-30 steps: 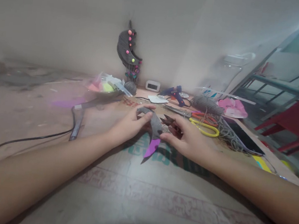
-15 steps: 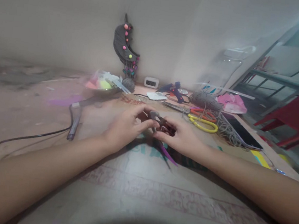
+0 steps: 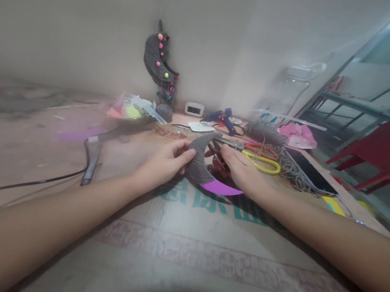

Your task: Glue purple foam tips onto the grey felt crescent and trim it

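Observation:
A crescent moon cutout point(image 3: 199, 158) is held upright at the middle of the table. Grey yarn is wound around most of it, and its lower tip is bare purple. My left hand point(image 3: 167, 161) pinches its outer left edge between thumb and fingers. By the inner curve, my right hand point(image 3: 239, 167) is closed around a dark tool-like object point(image 3: 217, 154) with reddish-brown parts; its exact kind is hard to make out. Part of that object and several right fingers are hidden. Yellow-handled scissors point(image 3: 264, 164) lie just beyond my right hand.
Behind lie a blue glue gun point(image 3: 224, 119), a white clock point(image 3: 194, 109), grey yarn point(image 3: 262, 132) and a phone point(image 3: 310, 172). At left are a bowl of pompoms point(image 3: 125, 111) and a corded, pen-like tool point(image 3: 90, 167). A finished grey moon point(image 3: 155, 58) hangs on the wall.
The crescent has turned from nearly edge-on to show its broad yarn-covered face and purple tip. My right hand has moved slightly right, away from my left.

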The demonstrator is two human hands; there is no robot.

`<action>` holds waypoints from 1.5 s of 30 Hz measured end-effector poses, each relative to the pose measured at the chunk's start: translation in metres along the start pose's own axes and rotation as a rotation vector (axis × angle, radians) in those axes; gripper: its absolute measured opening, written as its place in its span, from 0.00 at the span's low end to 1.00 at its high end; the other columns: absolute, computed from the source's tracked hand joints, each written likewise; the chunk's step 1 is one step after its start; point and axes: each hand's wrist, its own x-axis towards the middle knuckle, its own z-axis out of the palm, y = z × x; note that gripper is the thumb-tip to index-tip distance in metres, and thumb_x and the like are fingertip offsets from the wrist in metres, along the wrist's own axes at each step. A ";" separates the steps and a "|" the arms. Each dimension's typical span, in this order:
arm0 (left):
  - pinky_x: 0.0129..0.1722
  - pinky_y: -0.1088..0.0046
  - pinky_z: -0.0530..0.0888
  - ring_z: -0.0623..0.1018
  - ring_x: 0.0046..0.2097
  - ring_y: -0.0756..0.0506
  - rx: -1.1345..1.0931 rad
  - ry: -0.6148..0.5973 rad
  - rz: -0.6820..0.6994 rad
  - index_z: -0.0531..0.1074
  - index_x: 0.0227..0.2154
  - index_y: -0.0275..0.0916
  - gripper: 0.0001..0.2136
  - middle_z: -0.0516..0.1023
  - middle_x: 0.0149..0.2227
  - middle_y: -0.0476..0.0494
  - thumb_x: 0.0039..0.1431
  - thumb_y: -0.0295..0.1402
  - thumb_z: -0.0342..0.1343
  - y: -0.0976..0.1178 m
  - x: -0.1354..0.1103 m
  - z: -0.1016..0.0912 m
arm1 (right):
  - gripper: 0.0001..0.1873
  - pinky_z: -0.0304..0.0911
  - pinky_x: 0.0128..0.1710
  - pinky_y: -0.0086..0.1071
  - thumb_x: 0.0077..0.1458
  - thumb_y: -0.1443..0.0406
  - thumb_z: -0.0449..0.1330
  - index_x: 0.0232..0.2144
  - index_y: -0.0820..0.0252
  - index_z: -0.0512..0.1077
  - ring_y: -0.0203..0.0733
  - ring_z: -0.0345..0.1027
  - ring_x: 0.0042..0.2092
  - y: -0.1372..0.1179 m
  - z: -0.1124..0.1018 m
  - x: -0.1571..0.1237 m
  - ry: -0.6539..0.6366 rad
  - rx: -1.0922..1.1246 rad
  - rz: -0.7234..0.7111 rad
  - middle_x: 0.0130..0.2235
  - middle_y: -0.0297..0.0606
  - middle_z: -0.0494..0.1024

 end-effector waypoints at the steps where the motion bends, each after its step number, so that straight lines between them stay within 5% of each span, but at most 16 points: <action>1: 0.20 0.77 0.60 0.64 0.21 0.54 -0.004 0.001 -0.013 0.72 0.38 0.36 0.13 0.70 0.26 0.51 0.58 0.41 0.55 0.000 0.001 -0.001 | 0.28 0.57 0.28 0.31 0.66 0.49 0.39 0.37 0.60 0.71 0.36 0.59 0.26 0.003 -0.003 0.001 0.033 -0.074 -0.046 0.24 0.32 0.64; 5: 0.22 0.78 0.60 0.64 0.22 0.55 -0.017 0.001 -0.033 0.71 0.36 0.35 0.12 0.67 0.24 0.52 0.59 0.41 0.54 -0.003 0.003 -0.004 | 0.22 0.62 0.46 0.39 0.67 0.55 0.43 0.46 0.61 0.71 0.45 0.67 0.44 0.017 -0.015 0.008 0.098 -0.415 -0.408 0.40 0.43 0.74; 10: 0.22 0.78 0.60 0.63 0.22 0.55 -0.030 -0.017 -0.024 0.69 0.36 0.35 0.12 0.66 0.24 0.52 0.60 0.40 0.53 -0.008 0.005 -0.006 | 0.19 0.64 0.40 0.39 0.66 0.57 0.48 0.49 0.62 0.71 0.46 0.66 0.40 0.023 -0.015 0.010 0.139 -0.654 -0.708 0.38 0.45 0.72; 18: 0.23 0.78 0.60 0.63 0.23 0.55 -0.095 -0.059 -0.024 0.69 0.35 0.35 0.13 0.66 0.26 0.52 0.60 0.42 0.55 -0.011 0.006 -0.006 | 0.14 0.63 0.34 0.34 0.65 0.62 0.50 0.47 0.62 0.71 0.42 0.65 0.35 0.022 -0.016 0.011 0.182 -0.721 -0.736 0.33 0.40 0.69; 45: 0.24 0.78 0.61 0.63 0.24 0.55 -0.106 -0.070 -0.041 0.70 0.36 0.35 0.13 0.68 0.27 0.51 0.59 0.43 0.56 -0.013 0.007 -0.007 | 0.12 0.65 0.37 0.35 0.64 0.64 0.53 0.45 0.60 0.74 0.42 0.68 0.37 0.021 -0.017 0.009 0.172 -0.615 -0.709 0.34 0.40 0.74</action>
